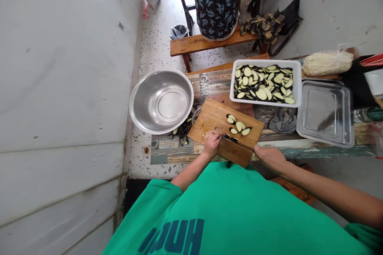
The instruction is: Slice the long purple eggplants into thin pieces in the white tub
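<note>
My right hand (271, 159) is closed round the handle of a knife (243, 145). Its blade reaches left across the wooden cutting board (206, 113). At the blade's far end my left hand (212, 146) is closed, with its fingers pressed on a dark eggplant (225, 136), mostly hidden by hand and blade. Several cut eggplant slices (238, 126), pale inside with dark skin, lie on the board just beyond the knife. Behind the board, a white plastic tub (300, 83) holds many more slices.
Left of the board stands a large steel basin (140, 117), with dark eggplant trimmings (183, 130) beside it. To the right are a grey rag (283, 120), a clear plastic lid (324, 111) and a bag of pale enoki-like strands (327, 62). Someone sits on a bench (191, 45) beyond the table.
</note>
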Demonstrator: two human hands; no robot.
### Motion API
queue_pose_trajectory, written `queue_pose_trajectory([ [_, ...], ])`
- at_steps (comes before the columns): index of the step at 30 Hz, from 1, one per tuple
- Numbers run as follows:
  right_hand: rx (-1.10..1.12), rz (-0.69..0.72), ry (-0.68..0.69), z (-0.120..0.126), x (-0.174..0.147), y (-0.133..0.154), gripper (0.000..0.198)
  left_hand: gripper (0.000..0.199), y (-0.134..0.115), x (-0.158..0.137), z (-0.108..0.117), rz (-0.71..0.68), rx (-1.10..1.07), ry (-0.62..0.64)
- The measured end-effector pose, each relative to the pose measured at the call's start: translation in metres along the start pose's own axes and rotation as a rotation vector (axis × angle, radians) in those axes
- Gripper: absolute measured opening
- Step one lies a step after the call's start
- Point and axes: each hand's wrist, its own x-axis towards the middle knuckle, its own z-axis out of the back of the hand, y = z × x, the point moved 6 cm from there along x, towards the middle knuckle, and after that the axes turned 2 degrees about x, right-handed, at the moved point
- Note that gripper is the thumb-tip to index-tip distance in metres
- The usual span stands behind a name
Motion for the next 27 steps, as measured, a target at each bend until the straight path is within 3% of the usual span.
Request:
queue_pose_trajectory([
  [3,0.05,0.002,-0.042,-0.004,0.025,0.011,0.019,0.035,0.002,-0.001,-0.003,-0.014,-0.014,-0.014],
  [8,0.151,-0.064,-0.143,-0.005,0.048,0.017,0.034,0.034,0.005,-0.002,-0.005,0.12,-0.032,-0.037],
  [12,0.187,-0.145,-0.189,-0.005,0.027,0.003,0.036,0.031,-0.002,-0.001,-0.001,0.153,-0.006,-0.032],
  [17,0.136,-0.082,-0.205,-0.004,0.0,0.0,0.032,0.03,-0.002,0.001,0.001,0.152,-0.016,-0.041],
  [27,0.183,-0.075,-0.211,-0.015,-0.009,0.0,0.028,0.028,0.0,0.004,0.009,0.165,-0.049,-0.098],
])
